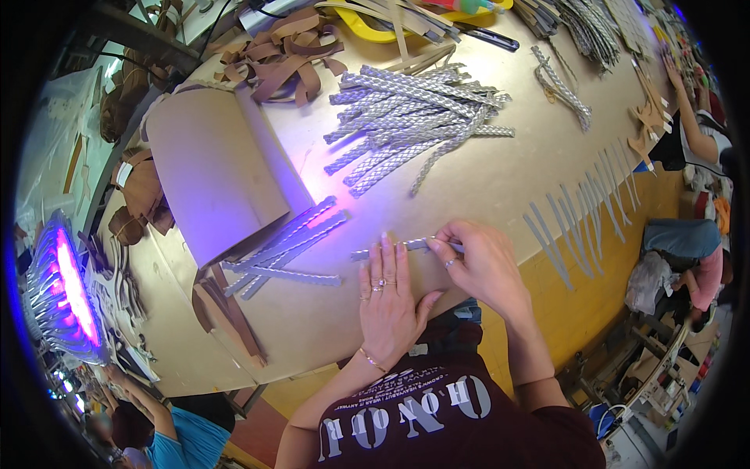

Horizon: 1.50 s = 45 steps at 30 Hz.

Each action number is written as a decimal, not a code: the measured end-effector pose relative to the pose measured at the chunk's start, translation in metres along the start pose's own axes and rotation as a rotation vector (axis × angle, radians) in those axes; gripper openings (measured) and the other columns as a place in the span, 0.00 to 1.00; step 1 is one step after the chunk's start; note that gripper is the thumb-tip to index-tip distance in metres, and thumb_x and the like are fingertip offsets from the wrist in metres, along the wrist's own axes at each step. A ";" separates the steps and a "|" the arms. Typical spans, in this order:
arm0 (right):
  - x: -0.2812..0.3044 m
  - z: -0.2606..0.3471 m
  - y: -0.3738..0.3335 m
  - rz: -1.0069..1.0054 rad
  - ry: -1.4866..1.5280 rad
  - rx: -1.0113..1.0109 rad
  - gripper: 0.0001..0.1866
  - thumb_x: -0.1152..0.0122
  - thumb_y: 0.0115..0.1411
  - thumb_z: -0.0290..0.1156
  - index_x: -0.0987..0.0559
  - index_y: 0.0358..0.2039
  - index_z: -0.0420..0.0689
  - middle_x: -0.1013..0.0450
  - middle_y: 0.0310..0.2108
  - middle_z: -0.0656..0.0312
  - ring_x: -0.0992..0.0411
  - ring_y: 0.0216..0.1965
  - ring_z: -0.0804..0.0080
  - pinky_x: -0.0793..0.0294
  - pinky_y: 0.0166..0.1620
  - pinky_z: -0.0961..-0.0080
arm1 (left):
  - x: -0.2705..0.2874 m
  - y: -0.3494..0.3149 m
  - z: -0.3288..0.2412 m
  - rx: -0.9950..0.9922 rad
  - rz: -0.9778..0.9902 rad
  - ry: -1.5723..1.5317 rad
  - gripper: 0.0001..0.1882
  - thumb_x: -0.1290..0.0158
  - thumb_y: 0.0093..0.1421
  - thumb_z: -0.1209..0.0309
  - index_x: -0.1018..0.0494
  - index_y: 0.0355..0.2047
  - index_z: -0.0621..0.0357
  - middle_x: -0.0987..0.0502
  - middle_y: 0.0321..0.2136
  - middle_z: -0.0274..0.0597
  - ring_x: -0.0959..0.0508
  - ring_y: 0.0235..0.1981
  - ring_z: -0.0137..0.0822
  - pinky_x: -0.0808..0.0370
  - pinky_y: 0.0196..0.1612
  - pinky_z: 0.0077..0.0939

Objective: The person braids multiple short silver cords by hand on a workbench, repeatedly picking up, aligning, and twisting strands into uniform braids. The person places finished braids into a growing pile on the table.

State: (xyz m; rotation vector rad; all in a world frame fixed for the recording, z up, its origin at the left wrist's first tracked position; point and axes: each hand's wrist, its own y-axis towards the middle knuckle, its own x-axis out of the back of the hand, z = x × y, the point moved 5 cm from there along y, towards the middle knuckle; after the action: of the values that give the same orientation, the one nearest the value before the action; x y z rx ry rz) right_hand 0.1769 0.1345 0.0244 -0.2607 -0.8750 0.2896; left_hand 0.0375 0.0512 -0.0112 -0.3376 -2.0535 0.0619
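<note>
A thin silver braided strap (pixel 415 244) lies crosswise on the tan table in front of me. My left hand (pixel 388 301) rests flat over it, fingers stretched out, pressing it to the surface. At its right end, my right hand (pixel 483 262) pinches the strap between thumb and fingers. Left of my left hand, several braided straps (pixel 289 254) lie in a loose fan. Farther off, a large heap of silver braided straps (pixel 414 117) covers the middle of the table.
A curved brown board (pixel 211 168) stands at the left, beside brown strips (pixel 293 59). Grey strips (pixel 586 215) line the right table edge. A yellow tray (pixel 363 27) and a dark cutter (pixel 490 37) lie at the back. A glowing lamp (pixel 72 289) is far left; other people work nearby.
</note>
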 end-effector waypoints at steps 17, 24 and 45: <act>0.010 -0.021 -0.008 -0.028 0.085 -0.173 0.14 0.33 0.60 0.37 0.21 0.29 0.38 0.25 0.20 0.53 0.25 0.23 0.57 0.28 0.30 0.66 | 0.002 0.006 -0.013 0.040 0.042 0.101 0.44 0.48 0.60 0.41 0.45 0.71 0.47 0.54 0.71 0.66 0.53 0.71 0.66 0.51 0.69 0.58; 0.018 -0.036 -0.010 -0.021 0.170 -0.173 0.12 0.33 0.61 0.35 0.21 0.31 0.37 0.28 0.18 0.58 0.32 0.20 0.75 0.34 0.25 0.73 | 0.002 0.007 -0.015 0.021 0.038 0.175 0.42 0.50 0.62 0.40 0.42 0.70 0.47 0.54 0.70 0.70 0.52 0.71 0.68 0.52 0.69 0.57; 0.010 -0.031 -0.011 -0.118 0.016 -0.155 0.12 0.35 0.60 0.36 0.21 0.31 0.40 0.22 0.27 0.51 0.22 0.30 0.53 0.26 0.35 0.59 | -0.012 0.016 -0.035 -0.101 0.091 0.062 0.49 0.42 0.58 0.45 0.46 0.70 0.62 0.52 0.71 0.63 0.52 0.71 0.63 0.56 0.70 0.60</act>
State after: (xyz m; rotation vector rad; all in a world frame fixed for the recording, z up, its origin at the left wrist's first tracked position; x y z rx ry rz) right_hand 0.2091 0.1244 0.0165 -0.3530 -0.8950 0.1101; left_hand 0.0769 0.0600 -0.0069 -0.4899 -1.9831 0.0025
